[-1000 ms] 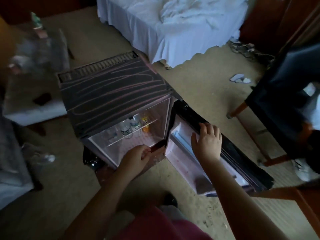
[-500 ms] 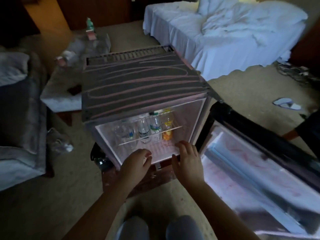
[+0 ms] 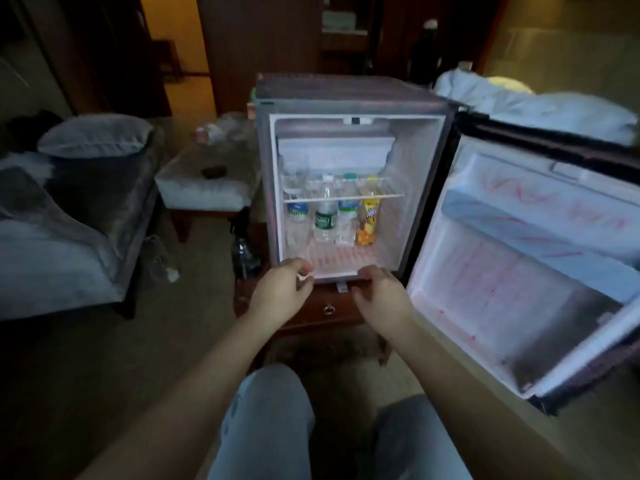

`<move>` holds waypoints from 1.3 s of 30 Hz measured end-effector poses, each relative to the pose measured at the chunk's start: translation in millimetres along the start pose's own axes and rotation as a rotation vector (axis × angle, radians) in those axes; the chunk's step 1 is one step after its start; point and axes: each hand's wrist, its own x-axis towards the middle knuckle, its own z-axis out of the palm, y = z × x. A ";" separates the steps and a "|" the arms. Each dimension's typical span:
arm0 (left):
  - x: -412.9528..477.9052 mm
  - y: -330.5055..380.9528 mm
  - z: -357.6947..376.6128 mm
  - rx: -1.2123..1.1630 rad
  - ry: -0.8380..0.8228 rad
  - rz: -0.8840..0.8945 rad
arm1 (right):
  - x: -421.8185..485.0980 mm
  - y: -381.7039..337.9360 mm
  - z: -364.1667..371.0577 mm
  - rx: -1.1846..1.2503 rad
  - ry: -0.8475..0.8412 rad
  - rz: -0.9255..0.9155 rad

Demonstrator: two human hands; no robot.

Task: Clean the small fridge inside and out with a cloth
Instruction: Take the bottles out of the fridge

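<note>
The fridge (image 3: 349, 95) stands open on a wooden stand (image 3: 325, 318), its door (image 3: 519, 271) swung right and bottles (image 3: 325, 216) inside. The left hand (image 3: 280, 296) and right hand (image 3: 381, 296) curl their fingers over its bottom front lip.

Grey armchair (image 3: 69, 237), pillow (image 3: 95, 135) atop it, white ottoman (image 3: 204, 190), rumpled white bedding (image 3: 554, 109)

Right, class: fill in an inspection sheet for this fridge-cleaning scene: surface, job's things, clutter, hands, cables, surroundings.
Surface: wooden stand under the small fridge.
Job's things: fridge door open to the right, red marks on its liner; no cloth seen.
Clutter: bottles standing inside the fridge.
Hands: left hand and right hand at the fridge's lower front edge, fingers curled; grip unclear.
Cables: nothing seen.
Surroundings: armchair, footstool, bed.
</note>
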 end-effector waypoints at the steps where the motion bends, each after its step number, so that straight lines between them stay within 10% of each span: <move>1: -2.2 2.0 -10.5 0.029 0.011 0.021 | -2.3 -4.1 -7.0 -0.025 0.011 -0.008; 23: 149.6 -177.5 -56.2 0.134 -0.115 -0.485 | 139.8 -69.9 40.9 0.049 0.042 -0.100; 39: 271.7 -275.0 -14.4 0.177 -0.039 -0.335 | 232.3 -63.1 99.0 0.234 0.346 -0.159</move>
